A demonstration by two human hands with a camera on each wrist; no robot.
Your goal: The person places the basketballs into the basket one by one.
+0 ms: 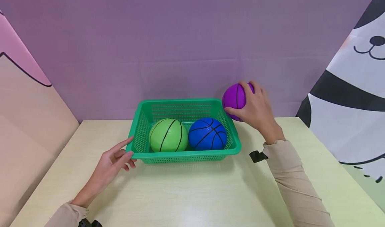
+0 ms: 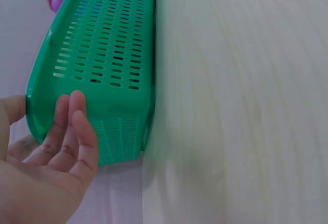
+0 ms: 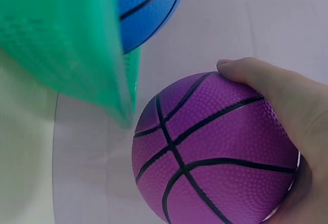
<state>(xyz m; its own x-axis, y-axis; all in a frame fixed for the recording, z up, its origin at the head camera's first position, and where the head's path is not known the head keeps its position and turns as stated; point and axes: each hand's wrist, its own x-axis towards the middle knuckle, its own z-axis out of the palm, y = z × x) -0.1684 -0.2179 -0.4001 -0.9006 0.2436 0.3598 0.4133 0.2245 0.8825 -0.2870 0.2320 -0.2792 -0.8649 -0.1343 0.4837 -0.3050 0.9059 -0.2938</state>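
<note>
A green plastic basket (image 1: 185, 155) with perforated sides stands on the table. Inside it, a light green ball (image 1: 168, 135) lies at the left and a blue ball (image 1: 207, 134) at the right, both with black basketball lines. My left hand (image 1: 112, 162) holds the basket's front left corner, thumb and index finger at the rim, other fingers against the outer side (image 2: 77, 137). Beyond the basket's right rim, my right hand (image 1: 254, 105) grips a purple ball (image 1: 234, 98) above the table. Thumb and palm press its surface in the right wrist view; some fingers are hidden there.
The pale wooden table (image 1: 180, 193) ends at a purple cloth backdrop (image 1: 180, 43). Printed panels flank it, a pink and beige one (image 1: 27, 113) on the left and a panda one (image 1: 349, 120) on the right.
</note>
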